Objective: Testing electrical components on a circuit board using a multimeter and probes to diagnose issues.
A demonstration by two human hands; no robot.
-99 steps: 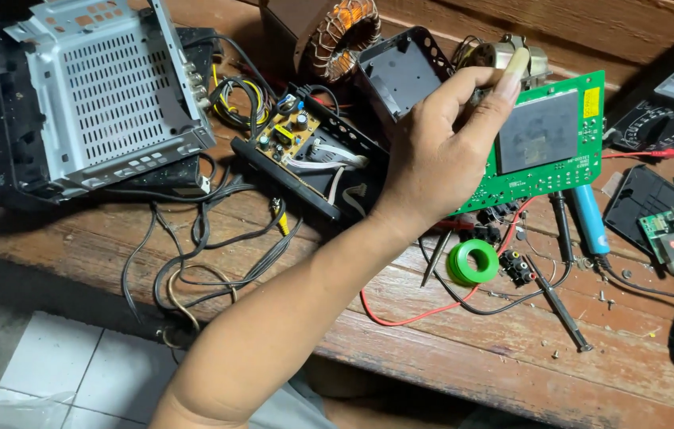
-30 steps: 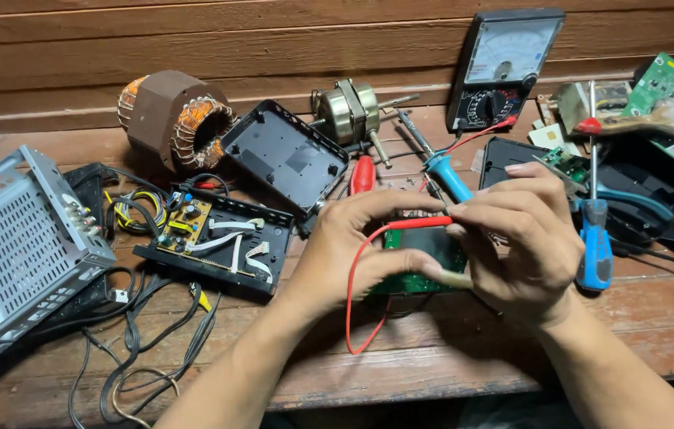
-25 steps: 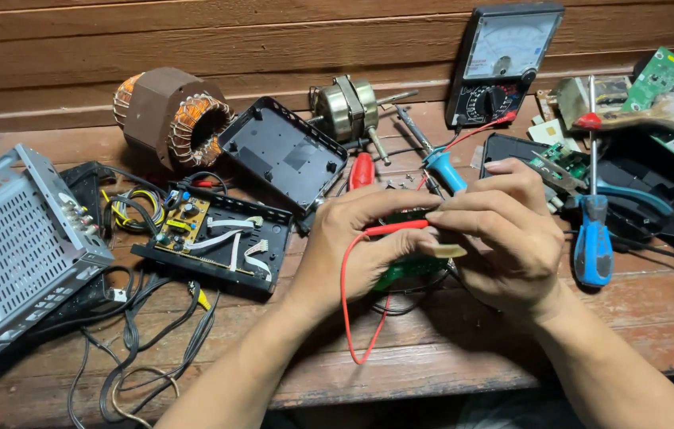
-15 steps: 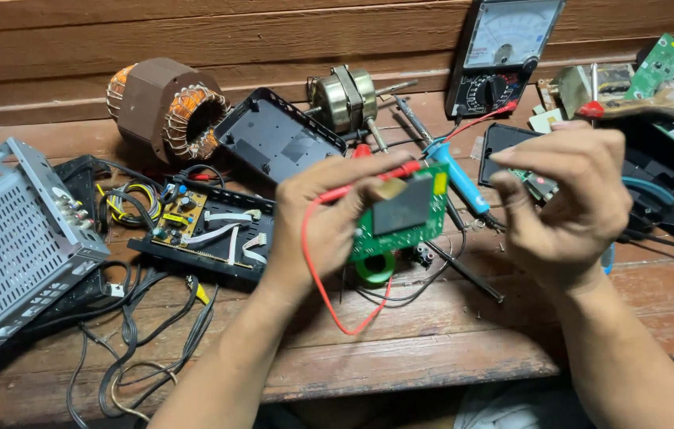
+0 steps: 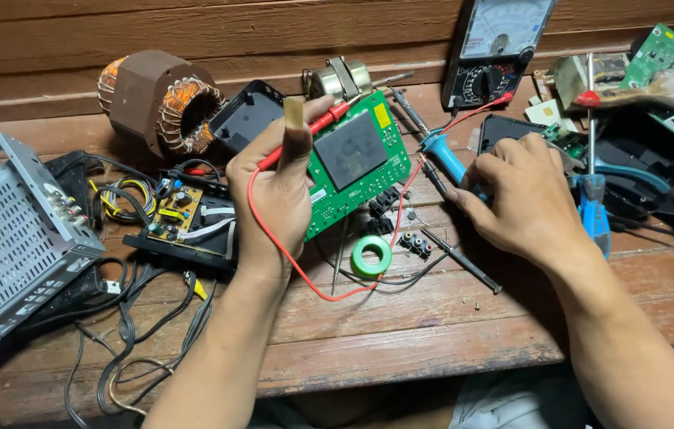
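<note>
The left hand (image 5: 277, 187) grips a green circuit board (image 5: 357, 163) tilted up above the bench (image 5: 432, 334), with a red probe (image 5: 317, 127) pinched against it. Right of the board, the right hand (image 5: 524, 199) rests curled loosely, fingertips by the blue soldering iron (image 5: 440, 151). A green tape roll (image 5: 372, 256) lies just below the board.

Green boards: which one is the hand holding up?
The big green board with the dark square, gripped by the left hand. The other green boards lie untouched at the far right.
</note>
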